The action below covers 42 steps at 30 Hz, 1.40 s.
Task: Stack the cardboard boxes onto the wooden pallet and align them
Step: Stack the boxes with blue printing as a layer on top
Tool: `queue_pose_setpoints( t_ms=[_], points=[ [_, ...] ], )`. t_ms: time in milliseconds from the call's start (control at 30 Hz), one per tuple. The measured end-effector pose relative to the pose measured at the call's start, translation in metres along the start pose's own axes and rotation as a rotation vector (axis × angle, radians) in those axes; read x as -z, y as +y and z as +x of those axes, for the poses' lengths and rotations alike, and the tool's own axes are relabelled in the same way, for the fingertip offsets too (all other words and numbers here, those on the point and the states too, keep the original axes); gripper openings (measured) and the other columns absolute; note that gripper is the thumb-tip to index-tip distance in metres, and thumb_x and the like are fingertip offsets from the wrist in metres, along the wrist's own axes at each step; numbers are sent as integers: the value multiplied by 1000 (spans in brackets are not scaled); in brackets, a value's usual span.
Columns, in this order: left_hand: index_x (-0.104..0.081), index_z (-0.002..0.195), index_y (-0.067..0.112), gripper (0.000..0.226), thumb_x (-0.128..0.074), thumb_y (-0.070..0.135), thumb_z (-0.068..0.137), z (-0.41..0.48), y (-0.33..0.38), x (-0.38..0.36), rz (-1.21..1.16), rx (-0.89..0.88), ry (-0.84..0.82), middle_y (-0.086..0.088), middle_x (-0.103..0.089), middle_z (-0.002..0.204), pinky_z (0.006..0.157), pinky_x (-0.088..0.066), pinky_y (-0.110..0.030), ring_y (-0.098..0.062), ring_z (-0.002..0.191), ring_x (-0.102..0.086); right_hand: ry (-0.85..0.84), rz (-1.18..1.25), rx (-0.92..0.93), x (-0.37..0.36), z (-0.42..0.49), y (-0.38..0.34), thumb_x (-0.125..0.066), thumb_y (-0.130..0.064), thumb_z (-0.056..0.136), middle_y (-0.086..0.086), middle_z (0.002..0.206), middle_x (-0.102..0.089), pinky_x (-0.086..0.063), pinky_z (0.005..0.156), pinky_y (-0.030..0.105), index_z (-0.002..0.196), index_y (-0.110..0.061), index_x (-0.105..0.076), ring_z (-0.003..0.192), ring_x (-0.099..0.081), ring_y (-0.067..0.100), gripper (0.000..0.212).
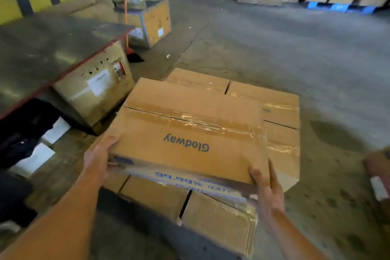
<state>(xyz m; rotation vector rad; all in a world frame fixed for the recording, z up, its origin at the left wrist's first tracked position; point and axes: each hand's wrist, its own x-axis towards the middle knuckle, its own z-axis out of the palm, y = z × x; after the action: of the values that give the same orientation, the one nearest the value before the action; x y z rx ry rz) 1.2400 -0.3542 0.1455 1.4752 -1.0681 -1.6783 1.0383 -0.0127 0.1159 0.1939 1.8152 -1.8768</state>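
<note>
Head view: both hands grip the near corners of a taped box [185,124], left hand [99,154], right hand [267,188]. It sits tilted over a layer of boxes [274,99] below.

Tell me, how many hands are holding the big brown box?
2. The left hand holds the near left corner of the box; the right hand holds its near right corner. Neither is hidden.

Matt brown cardboard box [185,133] sealed with glossy clear tape [211,124]; rough grey concrete floor [295,48].
</note>
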Motion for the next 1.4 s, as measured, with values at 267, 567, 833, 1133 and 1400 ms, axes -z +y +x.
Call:
queue_pose_setpoints(
  t_ms=[267, 567, 833, 1133, 1400],
  points=[
    [-53, 130, 14, 82, -84, 55, 65, 119, -69, 129, -117, 227, 296, -10, -61, 128, 93, -52, -58, -31, 110, -63, -18, -280, -129, -105, -20, 136, -87, -49, 67, -32, 127, -50, -46, 107, 55, 134, -61, -44, 127, -54, 22, 80],
    [-63, 105, 17, 45, -83, 45, 76, 229, -143, 169, -49, 247, 408, -4, -69, 106, 86, -55, -46, -21, 94, -68, 74, -553, -389, -164, 26, 253, -64, -99, 30, 3, 148, -52, -43, 110, 54, 149, -47, -37, 130, -52, 33, 132],
    [-70, 107, 17, 25, -72, 35, 89, 323, -174, 160, 31, 212, 238, -1, -72, 118, 94, -54, -55, -22, 109, -67, 116, -488, -299, -208, 36, 279, -78, -71, 67, -1, 144, -54, -40, 112, 54, 151, -42, -37, 132, -50, 26, 98],
    [-64, 123, 31, 44, -71, 51, 85, 367, -184, 136, 85, 261, 135, 3, -70, 121, 82, -57, -49, -21, 112, -66, 129, -531, -268, -218, 62, 286, -68, -36, 93, -6, 140, -54, -36, 113, 44, 157, -34, -30, 129, -49, 21, 74],
    [-70, 103, 30, 44, -71, 63, 74, 384, -194, 140, 240, 194, 232, 5, -71, 117, 99, -52, -51, -18, 110, -66, 98, -594, -336, -231, 62, 288, -63, -40, 96, -8, 131, -49, -35, 106, 39, 158, -37, -21, 120, -46, 18, 75]
  ],
)
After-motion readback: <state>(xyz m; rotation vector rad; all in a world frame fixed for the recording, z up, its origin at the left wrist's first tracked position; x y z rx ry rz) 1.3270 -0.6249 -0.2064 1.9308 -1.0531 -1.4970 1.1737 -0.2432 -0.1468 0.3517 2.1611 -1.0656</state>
